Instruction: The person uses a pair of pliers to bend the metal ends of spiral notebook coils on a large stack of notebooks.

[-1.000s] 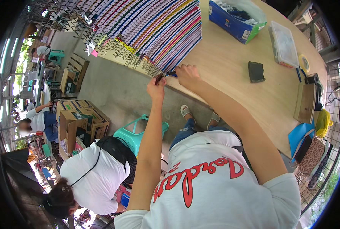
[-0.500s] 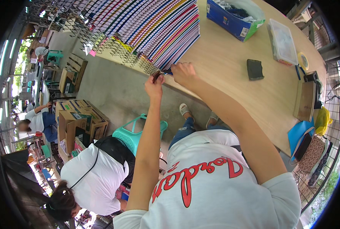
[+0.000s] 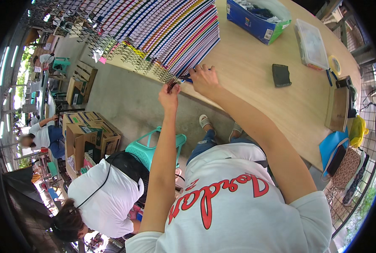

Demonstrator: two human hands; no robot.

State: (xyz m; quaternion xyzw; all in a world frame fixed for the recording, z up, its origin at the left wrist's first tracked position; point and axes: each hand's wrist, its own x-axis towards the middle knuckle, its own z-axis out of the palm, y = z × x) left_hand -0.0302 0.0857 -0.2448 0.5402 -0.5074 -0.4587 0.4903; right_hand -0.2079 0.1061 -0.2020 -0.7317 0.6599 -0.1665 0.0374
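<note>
A tall stack of wire-bound notebooks (image 3: 171, 38) stands at the table's far left edge, coloured edges in rows, with loose dark wire coils jutting past its left side. At the stack's near corner my left hand (image 3: 169, 97) pinches a small dark brown piece, which looks like a coil end; the fingers partly hide it. Just right of it, my right hand (image 3: 205, 81) is wrapped round blue-handled pliers (image 3: 188, 79), whose jaws point left toward my left fingertips. The jaws are too small to make out clearly.
On the table (image 3: 247, 84) lie a dark block (image 3: 281, 76), a clear plastic box (image 3: 312, 44), a tape roll (image 3: 334, 64) and a blue open carton (image 3: 255, 21). A co-worker (image 3: 103, 194) bends at my left, near a green stool (image 3: 154, 147) and cardboard boxes (image 3: 91, 135).
My right hand has loosened and raised its fingers around the pliers, showing more of the handles. My left hand has shifted slightly left, still pinching the dark piece.
</note>
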